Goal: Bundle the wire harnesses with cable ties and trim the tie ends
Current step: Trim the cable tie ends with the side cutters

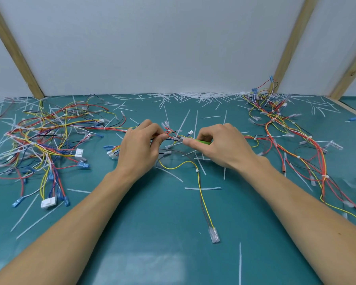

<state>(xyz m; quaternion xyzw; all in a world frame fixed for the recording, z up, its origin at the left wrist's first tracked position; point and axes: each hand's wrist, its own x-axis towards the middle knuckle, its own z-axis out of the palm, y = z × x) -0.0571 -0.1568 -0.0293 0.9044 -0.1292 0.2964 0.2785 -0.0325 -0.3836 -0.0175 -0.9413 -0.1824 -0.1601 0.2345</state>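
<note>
Trailing toward the bottom of the frame, a yellow-and-brown wire pair (pixel 201 194) ends in a clear plastic terminal sleeve (pixel 213 235); it sags in loose curves, so the harness looks light, limp and springy rather than stiff. At mid-frame the left hand (pixel 139 147) has its fingers curled round the wire bundle (pixel 169 135), pinching it just beside the tie point, which seems the sensible hold: close to the tie, on the insulated run, not on the brittle-looking connectors. The right hand (pixel 220 145) is curled round a green-handled cutter (pixel 202 141) whose grey tip meets the bundle between the two hands, probably at a tie tail. The thin nylon tail should snip easily but could nick the soft insulation if the blades drift.

Smooth teal matting (pixel 152 233) covers the table, littered with flat white offcuts (pixel 202 188). At left lies a tangled pile of loose harnesses (pixel 45 138) with blue and white connectors; at right, tied harnesses (pixel 292 140). Farthest back, a drift of offcuts against a white wall (pixel 152 48).
</note>
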